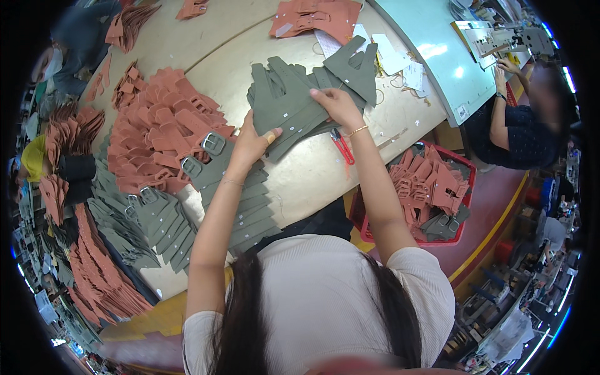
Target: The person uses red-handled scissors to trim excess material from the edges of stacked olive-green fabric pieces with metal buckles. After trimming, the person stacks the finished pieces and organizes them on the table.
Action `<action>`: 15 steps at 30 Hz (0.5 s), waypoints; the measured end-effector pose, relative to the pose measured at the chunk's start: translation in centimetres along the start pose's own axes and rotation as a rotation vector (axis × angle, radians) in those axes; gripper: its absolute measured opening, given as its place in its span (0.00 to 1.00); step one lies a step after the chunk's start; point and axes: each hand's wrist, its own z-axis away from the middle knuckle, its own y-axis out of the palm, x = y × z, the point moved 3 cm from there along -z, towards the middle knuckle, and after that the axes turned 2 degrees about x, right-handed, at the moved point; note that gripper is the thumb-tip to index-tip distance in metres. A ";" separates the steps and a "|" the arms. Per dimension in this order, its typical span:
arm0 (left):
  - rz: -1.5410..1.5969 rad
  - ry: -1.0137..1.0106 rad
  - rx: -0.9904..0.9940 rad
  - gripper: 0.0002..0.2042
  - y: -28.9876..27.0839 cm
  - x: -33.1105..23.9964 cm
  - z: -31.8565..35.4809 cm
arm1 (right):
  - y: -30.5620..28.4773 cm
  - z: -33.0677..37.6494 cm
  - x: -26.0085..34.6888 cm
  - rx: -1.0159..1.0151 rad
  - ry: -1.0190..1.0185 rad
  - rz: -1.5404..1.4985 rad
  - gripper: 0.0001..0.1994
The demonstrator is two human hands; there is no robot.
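Observation:
Both hands are on a stack of grey-green cut leather-like pieces (pixel 275 94), slotted and marked with small white stickers, over the table. My left hand (pixel 251 142) grips the near left edge, thumb on top. My right hand (pixel 340 107) pinches the right edge between thumb and fingers. Another grey-green piece (pixel 342 62) lies just beyond my right hand. A red-handled tool (pixel 343 150), perhaps snips, lies beside my right wrist. Grey-green pieces with buckles (pixel 212 144) fan out under and beside my left forearm.
A big heap of orange-brown pieces (pixel 162 125) covers the left of the table (pixel 306 187). A red basket (pixel 462 231) of orange and green pieces stands at the right. Papers (pixel 394 59) lie at the back. A co-worker (pixel 519 119) sits at a sewing machine (pixel 500 40).

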 end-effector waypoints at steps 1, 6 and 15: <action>0.046 -0.017 0.018 0.48 0.0 0.0 0.0 | 0.4 -0.3 0.3 0.035 -0.007 0.026 0.32; 0.100 -0.105 0.020 0.48 -0.7 0.1 0.1 | 3.1 -0.2 3.2 -0.027 -0.318 0.216 0.28; 0.163 0.318 -0.541 0.42 -6.1 -5.7 3.9 | 3.8 -1.8 13.3 0.207 -0.541 -0.466 0.33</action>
